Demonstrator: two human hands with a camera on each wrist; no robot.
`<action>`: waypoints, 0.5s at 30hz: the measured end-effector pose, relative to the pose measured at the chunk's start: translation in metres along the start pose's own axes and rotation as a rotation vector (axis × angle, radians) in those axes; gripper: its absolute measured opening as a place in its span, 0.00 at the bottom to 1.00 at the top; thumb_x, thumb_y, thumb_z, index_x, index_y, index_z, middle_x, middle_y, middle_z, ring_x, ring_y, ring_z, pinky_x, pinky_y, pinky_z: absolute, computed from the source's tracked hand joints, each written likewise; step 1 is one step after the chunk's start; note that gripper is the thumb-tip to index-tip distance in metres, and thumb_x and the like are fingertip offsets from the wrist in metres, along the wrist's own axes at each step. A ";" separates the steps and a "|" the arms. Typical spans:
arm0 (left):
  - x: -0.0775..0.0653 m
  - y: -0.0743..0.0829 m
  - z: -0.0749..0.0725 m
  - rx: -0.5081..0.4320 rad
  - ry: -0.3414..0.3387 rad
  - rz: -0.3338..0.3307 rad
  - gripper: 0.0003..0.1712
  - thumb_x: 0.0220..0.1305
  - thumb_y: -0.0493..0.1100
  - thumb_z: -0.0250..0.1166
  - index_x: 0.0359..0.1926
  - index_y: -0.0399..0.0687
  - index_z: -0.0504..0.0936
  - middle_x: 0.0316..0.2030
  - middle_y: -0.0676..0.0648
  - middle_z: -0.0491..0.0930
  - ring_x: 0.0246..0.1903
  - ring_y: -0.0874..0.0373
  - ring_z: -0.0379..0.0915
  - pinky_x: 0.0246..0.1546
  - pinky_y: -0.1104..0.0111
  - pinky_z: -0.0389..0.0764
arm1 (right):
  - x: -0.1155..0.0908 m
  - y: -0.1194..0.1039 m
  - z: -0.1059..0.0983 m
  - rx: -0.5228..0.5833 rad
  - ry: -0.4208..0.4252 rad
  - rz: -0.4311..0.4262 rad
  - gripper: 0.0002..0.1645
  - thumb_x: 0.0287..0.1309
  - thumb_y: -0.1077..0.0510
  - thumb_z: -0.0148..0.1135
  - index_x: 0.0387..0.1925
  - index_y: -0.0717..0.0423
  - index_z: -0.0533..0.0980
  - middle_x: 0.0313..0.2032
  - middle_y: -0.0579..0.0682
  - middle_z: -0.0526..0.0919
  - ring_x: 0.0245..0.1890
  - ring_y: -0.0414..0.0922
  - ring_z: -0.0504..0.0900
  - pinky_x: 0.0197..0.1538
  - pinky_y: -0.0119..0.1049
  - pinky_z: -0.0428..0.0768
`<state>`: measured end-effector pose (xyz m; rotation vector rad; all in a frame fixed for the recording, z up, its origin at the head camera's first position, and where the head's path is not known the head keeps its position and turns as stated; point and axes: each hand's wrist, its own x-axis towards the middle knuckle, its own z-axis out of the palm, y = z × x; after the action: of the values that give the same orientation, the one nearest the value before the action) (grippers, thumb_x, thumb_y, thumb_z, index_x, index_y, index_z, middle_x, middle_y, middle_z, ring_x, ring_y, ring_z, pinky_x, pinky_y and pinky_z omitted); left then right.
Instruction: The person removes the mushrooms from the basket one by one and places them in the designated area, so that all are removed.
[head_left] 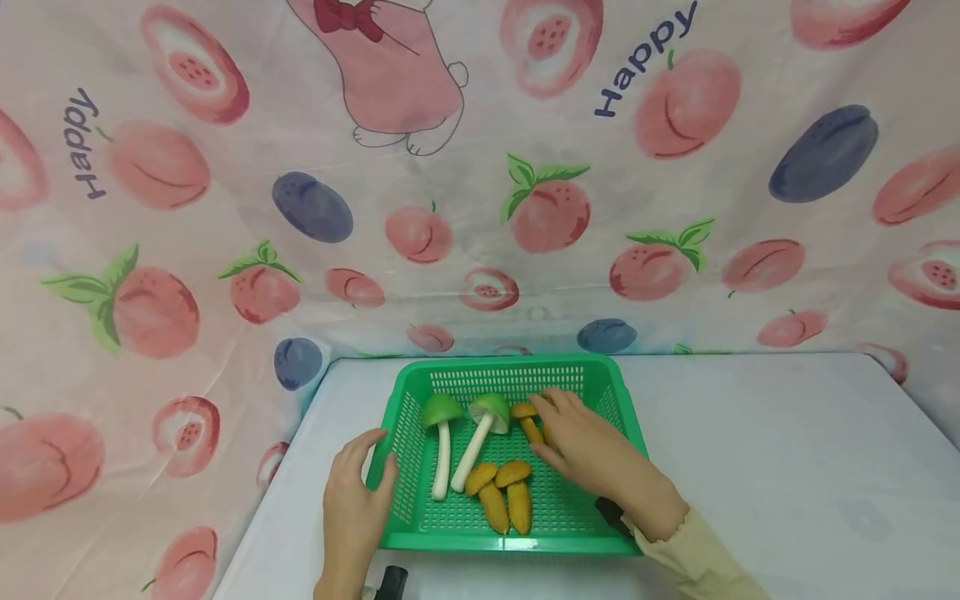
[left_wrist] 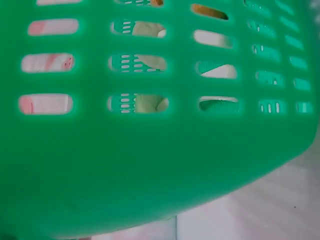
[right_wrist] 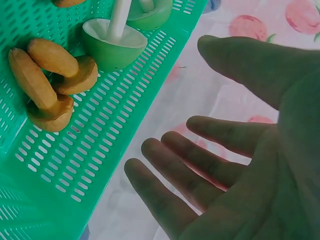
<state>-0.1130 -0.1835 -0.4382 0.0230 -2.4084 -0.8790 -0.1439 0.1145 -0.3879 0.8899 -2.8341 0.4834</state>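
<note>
Inside a green perforated basket (head_left: 525,543) lie mushrooms of two kinds. Two have green caps and long white stems: one green-capped mushroom (head_left: 442,450) at the left, another green-capped mushroom (head_left: 480,442) beside it. Two brown mushrooms (head_left: 517,500) lie near the front; two more brown mushrooms (right_wrist: 40,80) sit by the back wall, partly covered by my right hand (head_left: 588,442) in the head view. That hand's fingers are spread and hold nothing in the right wrist view. My left hand (head_left: 356,492) is at the basket's left rim, thumb and fingers apart; whether it touches is unclear.
The basket stands on a white table (head_left: 750,467). Behind it and to the left hangs a pink cloth (head_left: 465,183) printed with fruit. In the left wrist view, the basket's slotted wall (left_wrist: 150,150) fills most of the picture.
</note>
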 end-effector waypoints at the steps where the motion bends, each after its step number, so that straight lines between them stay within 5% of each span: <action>1: 0.001 -0.001 0.000 -0.007 0.002 -0.014 0.20 0.57 0.33 0.71 0.52 0.43 0.83 0.52 0.42 0.82 0.55 0.43 0.76 0.53 0.45 0.76 | 0.002 0.000 0.000 0.005 -0.010 0.004 0.35 0.64 0.53 0.66 0.64 0.69 0.68 0.59 0.64 0.72 0.60 0.59 0.73 0.58 0.50 0.77; 15: 0.007 -0.015 0.009 -0.145 0.043 -0.093 0.17 0.59 0.29 0.68 0.50 0.39 0.83 0.51 0.40 0.82 0.50 0.45 0.79 0.46 0.49 0.81 | 0.022 0.009 0.015 0.005 -0.088 0.076 0.33 0.66 0.54 0.65 0.64 0.69 0.68 0.56 0.64 0.73 0.53 0.56 0.77 0.46 0.45 0.81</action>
<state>-0.1265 -0.1916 -0.4489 0.0982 -2.3142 -1.0824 -0.1678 0.1049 -0.3995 0.8258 -2.9566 0.4714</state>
